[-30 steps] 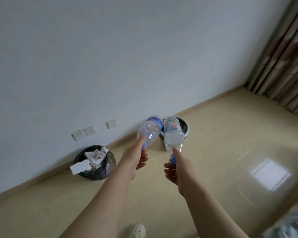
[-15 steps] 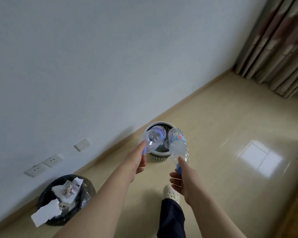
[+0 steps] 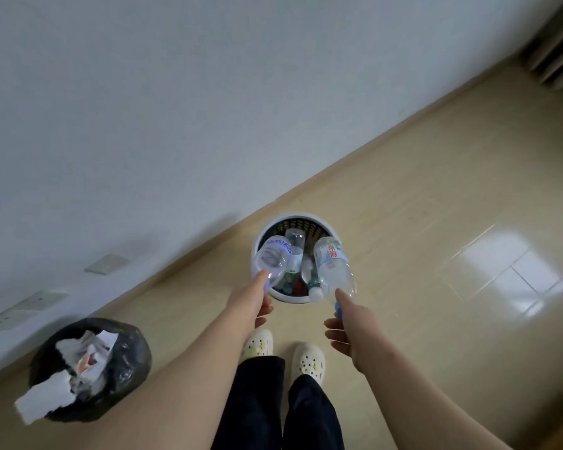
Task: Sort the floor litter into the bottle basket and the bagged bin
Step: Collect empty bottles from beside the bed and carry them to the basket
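Black-bagged bin (image 3: 127, 362) of torn white paper (image 3: 43, 402) by the wall (image 3: 176, 108), left hand (image 3: 251, 303) pinching cap end of clear plastic bottle with blurred blue label (image 3: 273, 258) over white-rimmed dark mesh basket (image 3: 293, 299), right hand (image 3: 351, 332) pinching blue-capped neck of clear bottle with unreadable red-lettered label (image 3: 333, 267), open glossy beige floor (image 3: 436, 222) right.

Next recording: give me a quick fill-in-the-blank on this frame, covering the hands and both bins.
1. The left hand grips the left bottle; the right hand grips the right bottle, lettered in ____.
2. Both point base-first toward the basket, whose rim is ____.
3. The bagged bin, lined in ____, holds paper.
Missing: red; white; black.
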